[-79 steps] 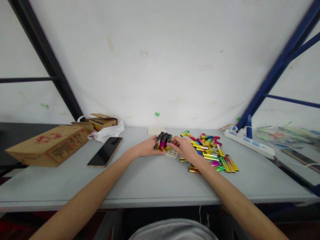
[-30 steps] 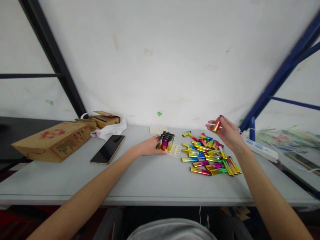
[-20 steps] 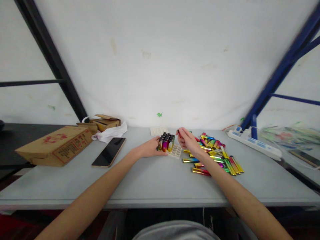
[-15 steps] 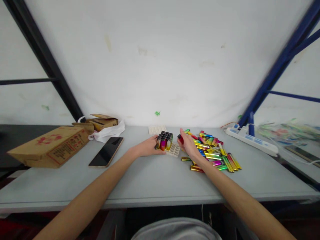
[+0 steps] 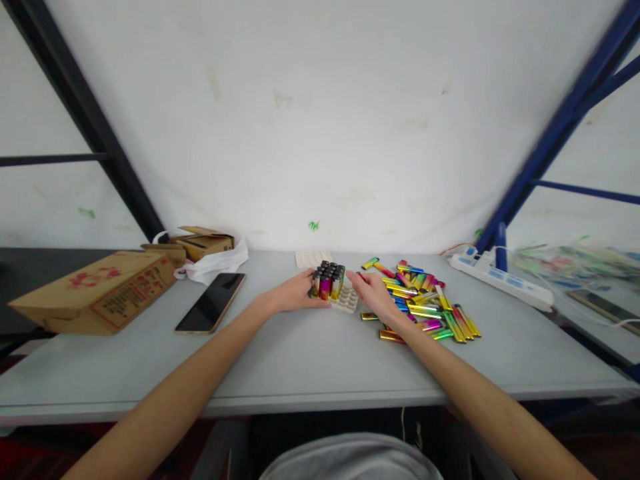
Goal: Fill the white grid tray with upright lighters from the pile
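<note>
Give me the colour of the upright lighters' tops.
The upright lighters' tops are black, seen in the head view.

Holed tray [image 5: 349,300]: on the desk [image 5: 280,373];
Upright lighters [image 5: 327,283]: standing in the tray's left part;
Left hand [image 5: 298,291]: at the tray's left end, around the lighters' left side;
Right hand [image 5: 374,293]: at the tray's right edge; one lighter [image 5: 361,277] in its fingers;
Loose lighters [image 5: 424,310]: spread right of the tray;
Second tray [image 5: 312,258]: behind the holed tray, slightly left;
Phone [image 5: 211,303]: flat, left of the tray;
Long carton [image 5: 95,293]: far left of the tray;
Open box [image 5: 207,245]: left of and behind the tray; plastic bag [image 5: 220,265] against it;
Power strip [image 5: 501,282]: far right of the tray;
Wall [image 5: 320,133]: behind the tray
</note>
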Motion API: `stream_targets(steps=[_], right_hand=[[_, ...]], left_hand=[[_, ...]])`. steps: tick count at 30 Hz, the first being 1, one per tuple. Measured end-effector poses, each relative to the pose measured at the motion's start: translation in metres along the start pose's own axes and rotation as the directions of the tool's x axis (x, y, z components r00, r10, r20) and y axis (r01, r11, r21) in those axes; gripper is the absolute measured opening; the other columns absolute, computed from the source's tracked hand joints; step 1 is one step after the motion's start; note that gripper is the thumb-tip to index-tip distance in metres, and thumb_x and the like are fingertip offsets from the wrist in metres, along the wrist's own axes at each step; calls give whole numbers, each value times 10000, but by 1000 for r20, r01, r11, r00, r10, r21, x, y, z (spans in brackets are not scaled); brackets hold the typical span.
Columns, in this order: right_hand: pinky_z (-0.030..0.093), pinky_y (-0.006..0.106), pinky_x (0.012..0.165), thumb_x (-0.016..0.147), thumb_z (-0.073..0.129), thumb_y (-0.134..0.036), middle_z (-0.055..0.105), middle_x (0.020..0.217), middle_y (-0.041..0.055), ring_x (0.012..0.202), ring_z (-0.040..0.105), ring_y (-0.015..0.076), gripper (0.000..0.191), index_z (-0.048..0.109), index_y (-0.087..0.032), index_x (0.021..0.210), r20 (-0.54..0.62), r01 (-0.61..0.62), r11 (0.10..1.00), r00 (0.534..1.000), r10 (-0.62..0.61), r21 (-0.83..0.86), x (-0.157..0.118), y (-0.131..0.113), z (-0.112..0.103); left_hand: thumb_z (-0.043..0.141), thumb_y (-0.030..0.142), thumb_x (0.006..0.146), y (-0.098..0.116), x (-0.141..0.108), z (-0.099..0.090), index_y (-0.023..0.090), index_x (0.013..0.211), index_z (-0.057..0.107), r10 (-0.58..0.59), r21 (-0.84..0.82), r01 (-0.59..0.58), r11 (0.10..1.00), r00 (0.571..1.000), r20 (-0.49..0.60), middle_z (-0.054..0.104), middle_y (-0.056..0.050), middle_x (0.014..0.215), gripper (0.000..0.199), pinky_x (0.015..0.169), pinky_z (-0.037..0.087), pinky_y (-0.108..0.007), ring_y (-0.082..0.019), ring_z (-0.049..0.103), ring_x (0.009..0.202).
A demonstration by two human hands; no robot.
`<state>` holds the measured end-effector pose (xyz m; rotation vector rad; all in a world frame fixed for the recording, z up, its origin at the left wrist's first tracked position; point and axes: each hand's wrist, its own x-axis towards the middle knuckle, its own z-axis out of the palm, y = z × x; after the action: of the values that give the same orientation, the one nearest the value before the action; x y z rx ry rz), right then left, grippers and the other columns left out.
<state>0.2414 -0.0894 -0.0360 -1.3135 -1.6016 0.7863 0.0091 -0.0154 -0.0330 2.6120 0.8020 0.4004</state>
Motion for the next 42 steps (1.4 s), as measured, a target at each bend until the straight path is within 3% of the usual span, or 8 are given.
stream_targets(steps=[11,17,20,23,28,34,38,42], right_hand=[[225,270,520,915,475,-535,284,568,-55,547,303,114,440,350,-230,624,-43,43,992,998,-48,-116,0,3,1],[232,273,532,935,456,-566,294,564,-52,551,321,120,475,353,-228,618,7,59,986,998,-58,-155,-2,-3,2],[265,273,557,968,441,-593,382,590,-45,586,383,135,478,397,-224,668,22,150,964,989,-149,-217,-6,-11,1],[342,277,623,1033,387,-498,510,695,-21,664,479,160,365,469,-224,806,60,276,921,961,-270,-274,-11,-19,-1],[418,316,836,1057,395,-395,592,1007,82,934,560,207,271,542,-208,927,104,496,774,861,-498,-394,-16,-27,-7],[346,273,625,1049,455,-451,590,696,-9,633,529,162,321,556,-211,860,219,423,810,905,-364,-406,-17,-23,-9],[350,255,613,1040,506,-413,668,721,17,642,586,167,267,615,-190,941,222,397,819,917,-333,-414,-14,-16,-5],[370,253,624,1045,521,-367,721,800,72,693,644,187,241,636,-161,997,265,393,743,919,-293,-541,-12,-13,-1]], left_hand=[[693,567,864,-2,0,1,211,1184,724,28,7,-28,1000,1000,5,646,-90,1281,480,1180,370,-389,-304,509,1273],[683,598,861,0,0,-1,217,1165,732,21,-4,-21,1000,1000,13,655,-86,1269,491,1163,393,-397,-307,519,1264],[683,621,851,0,-1,-1,214,1155,739,8,-11,-8,1000,1000,6,638,-94,1302,511,1153,405,-392,-307,538,1247],[683,619,851,0,-1,0,220,1190,728,7,-9,-7,1000,1000,1,635,-87,1320,525,1155,403,-382,-307,543,1248],[699,627,833,4,-2,-2,210,1187,729,-28,-6,28,1000,1000,7,616,-109,1314,548,1131,428,-401,-317,566,1215],[702,611,840,7,-2,-3,226,1192,719,7,-37,-7,999,1000,-13,629,-91,1307,522,1133,418,-394,-303,550,1228],[704,583,851,5,-2,-2,225,1109,740,16,-27,-16,999,1000,-11,649,-82,1250,444,1125,416,-385,-295,546,1213],[698,581,856,2,-1,0,224,1089,741,13,-3,-13,1000,1000,-6,653,-76,1238,429,1105,427,-376,-288,558,1179]])
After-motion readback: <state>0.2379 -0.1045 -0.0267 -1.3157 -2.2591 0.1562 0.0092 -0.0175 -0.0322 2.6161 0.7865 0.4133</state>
